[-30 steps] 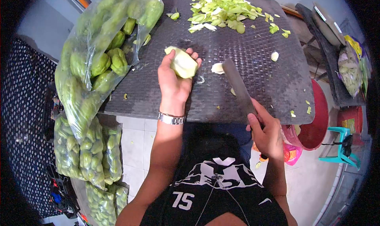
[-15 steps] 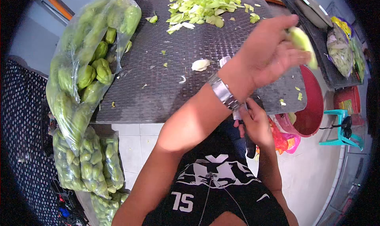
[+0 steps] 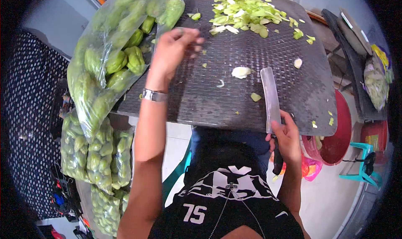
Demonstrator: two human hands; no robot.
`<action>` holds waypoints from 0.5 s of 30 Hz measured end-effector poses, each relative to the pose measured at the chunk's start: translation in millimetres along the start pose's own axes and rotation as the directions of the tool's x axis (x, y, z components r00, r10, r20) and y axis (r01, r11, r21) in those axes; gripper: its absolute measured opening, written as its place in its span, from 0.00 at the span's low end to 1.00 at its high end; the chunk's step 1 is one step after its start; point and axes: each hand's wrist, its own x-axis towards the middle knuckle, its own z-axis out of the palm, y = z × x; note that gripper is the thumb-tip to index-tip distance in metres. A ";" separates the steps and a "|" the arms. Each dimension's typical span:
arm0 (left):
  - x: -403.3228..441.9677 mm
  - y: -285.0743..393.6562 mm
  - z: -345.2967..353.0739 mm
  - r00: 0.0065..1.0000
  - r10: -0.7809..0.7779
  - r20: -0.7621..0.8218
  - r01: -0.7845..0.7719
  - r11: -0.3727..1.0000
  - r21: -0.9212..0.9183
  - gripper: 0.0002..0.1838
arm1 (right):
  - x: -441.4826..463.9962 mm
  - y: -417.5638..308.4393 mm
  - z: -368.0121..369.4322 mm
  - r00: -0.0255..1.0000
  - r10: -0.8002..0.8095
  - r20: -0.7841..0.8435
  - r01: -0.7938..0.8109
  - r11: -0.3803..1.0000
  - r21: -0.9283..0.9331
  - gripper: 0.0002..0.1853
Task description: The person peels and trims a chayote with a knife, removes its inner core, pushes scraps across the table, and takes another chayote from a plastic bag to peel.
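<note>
My right hand [image 3: 288, 138] is closed around the black handle of a wide-bladed kitchen knife [image 3: 271, 92]. The blade points away from me over the near edge of the dark woven-pattern table [image 3: 217, 107]. My left hand [image 3: 173, 50], with a metal watch on its wrist, is above the table's left side. Its fingers look loosely bent and apart, slightly blurred, with nothing seen in them. Beside it, a torn clear plastic bag [image 3: 98, 65] is full of green chayotes [image 3: 135, 59]. White pieces [image 3: 241, 72] lie on the table near the knife.
A heap of pale green peelings [image 3: 247, 15] lies at the table's far side. Several bagged chayotes [image 3: 98, 159] stand below on the left. To the right are a red tub [image 3: 341, 130], a teal stool [image 3: 362, 165] and a dark side surface [image 3: 368, 107] carrying bags.
My left hand has swung from the right, by the red tub, to the bag on the left. The light green chayote it carried is gone from it. The knife now shows fully.
</note>
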 end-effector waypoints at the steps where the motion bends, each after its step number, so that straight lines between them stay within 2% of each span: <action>1: 3.9 -3.3 -21.6 0.977 0.179 -0.113 -0.109 0.885 0.453 0.18 | 0.3 0.2 0.3 1.000 0.003 -0.006 -0.003 1.000 0.004 0.22; 2: 5.1 -5.0 -42.1 0.917 0.378 -0.129 -0.120 0.568 0.814 0.18 | 0.7 1.3 -0.5 1.000 0.006 0.000 -0.006 1.000 0.006 0.22; 3: 3.1 -5.3 -57.0 0.901 0.394 -0.182 0.007 0.405 0.914 0.18 | 1.5 3.0 -2.2 1.000 0.010 0.007 -0.010 1.000 0.006 0.22; 4: 0.9 -5.3 -70.5 0.878 0.421 -0.229 0.143 0.227 0.963 0.18 | 2.5 3.6 -3.1 1.000 0.013 0.015 -0.013 1.000 0.007 0.21; 7: -12.0 -13.1 -107.2 0.854 0.501 -0.140 0.220 -0.105 0.970 0.15 | 0.0 -1.2 -1.7 1.000 0.023 0.004 -0.023 0.999 -0.023 0.21; 10: -30.3 -20.6 -130.7 0.865 0.486 -0.128 0.265 -0.224 0.938 0.15 | -0.3 0.0 -0.4 1.000 0.021 -0.013 -0.021 1.000 -0.008 0.21; 11: -37.2 -19.6 -138.3 0.902 0.419 -0.100 0.222 -0.253 0.942 0.21 | 0.1 1.1 -1.2 1.000 0.012 -0.010 -0.012 1.000 -0.003 0.21; 14: -45.8 -18.6 -169.6 0.869 0.470 0.152 0.014 -0.330 0.944 0.25 | -0.2 4.1 -2.8 1.000 0.001 -0.005 -0.001 1.000 -0.005 0.22; 15: -48.4 -12.1 -175.7 0.920 0.363 0.144 0.003 -0.375 0.927 0.30 | -0.5 2.2 -3.1 1.000 0.003 0.001 -0.003 1.000 -0.018 0.22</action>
